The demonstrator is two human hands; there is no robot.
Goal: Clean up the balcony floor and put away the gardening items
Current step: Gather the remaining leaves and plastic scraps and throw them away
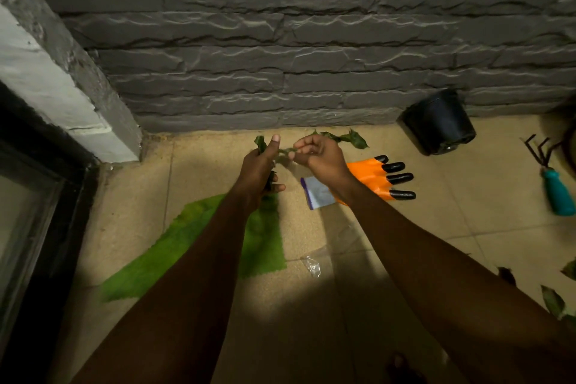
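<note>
Left hand [260, 165] was curled round a bunch [260, 143] of leaves; right hand [321, 157] pinched a leaf [285, 151] running crosswise between both sets of fingers; loose leaves [353, 138] lay just past the right fingertips, long axis along the wall [280, 87]; right hand's nearer, I reckon
</note>
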